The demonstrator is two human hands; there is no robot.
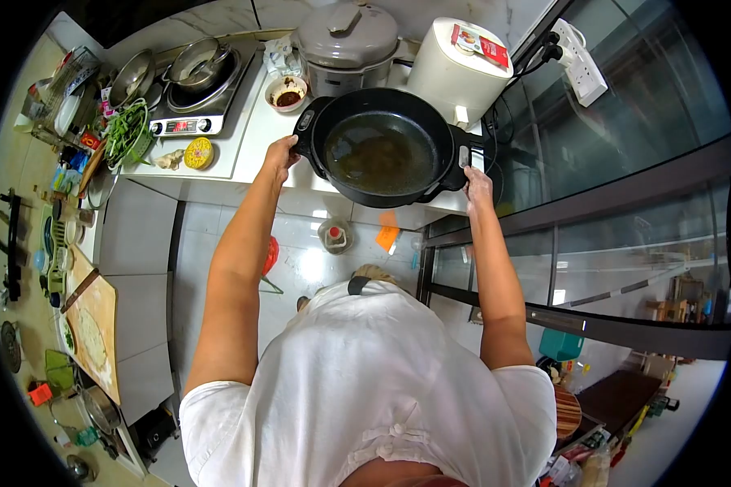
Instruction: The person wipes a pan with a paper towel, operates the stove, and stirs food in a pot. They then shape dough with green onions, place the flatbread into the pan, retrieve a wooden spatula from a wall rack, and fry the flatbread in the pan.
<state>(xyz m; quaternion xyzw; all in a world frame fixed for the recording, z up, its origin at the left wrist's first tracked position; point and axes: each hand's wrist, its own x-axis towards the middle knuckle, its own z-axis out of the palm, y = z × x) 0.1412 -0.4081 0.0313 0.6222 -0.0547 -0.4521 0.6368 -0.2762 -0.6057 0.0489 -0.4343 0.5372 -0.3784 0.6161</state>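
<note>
A wide black two-handled pan (382, 154) with a shallow layer of brownish, oily-looking liquid is held out in front of me at the counter's edge. My left hand (281, 156) is closed on its left handle. The right handle is gripped by my right hand (478, 187). Just behind the pan stand a grey pressure cooker (348, 49) and a cream-coloured appliance (456, 73) with a red packet on top. A small bowl (286, 94) with dark sauce sits left of the pan. Whether the pan's underside touches the counter is hidden.
To the left, an induction cooker (188, 125) bears a metal pan (196, 65). Green vegetables in a basket (130, 134), ginger (169, 159) and a yellow round item (198, 152) lie nearby. A plastic bottle (335, 234) stands on the floor. Glass panels (609, 162) border the right side.
</note>
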